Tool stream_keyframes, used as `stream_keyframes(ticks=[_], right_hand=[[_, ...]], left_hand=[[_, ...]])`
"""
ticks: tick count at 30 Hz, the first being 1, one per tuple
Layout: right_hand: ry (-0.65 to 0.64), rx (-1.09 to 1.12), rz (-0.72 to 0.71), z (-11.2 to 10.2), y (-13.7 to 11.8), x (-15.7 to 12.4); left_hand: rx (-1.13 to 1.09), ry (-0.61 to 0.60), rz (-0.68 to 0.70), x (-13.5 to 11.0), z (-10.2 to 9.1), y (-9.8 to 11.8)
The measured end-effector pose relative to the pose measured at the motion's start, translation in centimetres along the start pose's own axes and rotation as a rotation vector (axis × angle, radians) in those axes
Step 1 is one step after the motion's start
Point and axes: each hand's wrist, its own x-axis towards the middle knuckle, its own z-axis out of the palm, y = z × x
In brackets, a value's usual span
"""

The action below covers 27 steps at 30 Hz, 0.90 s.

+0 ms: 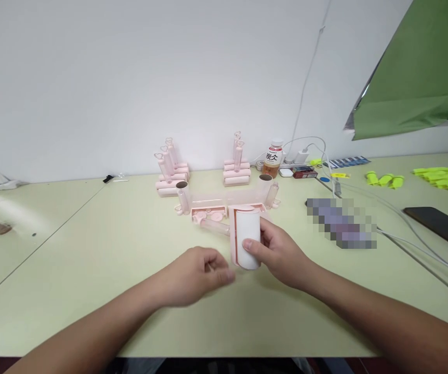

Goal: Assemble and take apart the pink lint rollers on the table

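Pale green table [91,249] is seen below. Just beside the white lint roll [247,231], the curled left hand [196,275] is blurred; its grip cannot be told. The roll is clasped by the right hand [280,254], with pink roller parts [208,214] laid behind it.

white lint roll [247,236] | pink-edged, perhaps cased; upright | held above table

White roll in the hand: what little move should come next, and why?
Probably bring the left hand over to steady the white roll. The right hand grips it alone, and the left hand hangs loosely curled just beside it, holding nothing visible.
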Motion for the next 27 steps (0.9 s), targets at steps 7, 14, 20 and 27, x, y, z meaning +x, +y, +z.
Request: stream_keyframes(ticks=[7, 14, 20, 27], right_hand=[[-0.116, -0.209, -0.166, -0.3, 0.3, -0.3], [-0.151, -0.258, -0.353, 0.1, 0.7, -0.9], [-0.162, -0.195, -0.258, 0.6, 0.8, -0.9], [-0.068, -0.176, -0.152, 1.4, 0.9, -0.7]], left_hand=[[0.539, 0.431, 0.603, -1.9, -1.9, 3.7], [0.550, 0.201, 0.564, 0.6, -3.2, 4.9], [0.383, 0.128, 0.383, 1.2, -3.3, 4.6], [0.109, -0.004, 0.341, 3.4, -4.6, 2.3]])
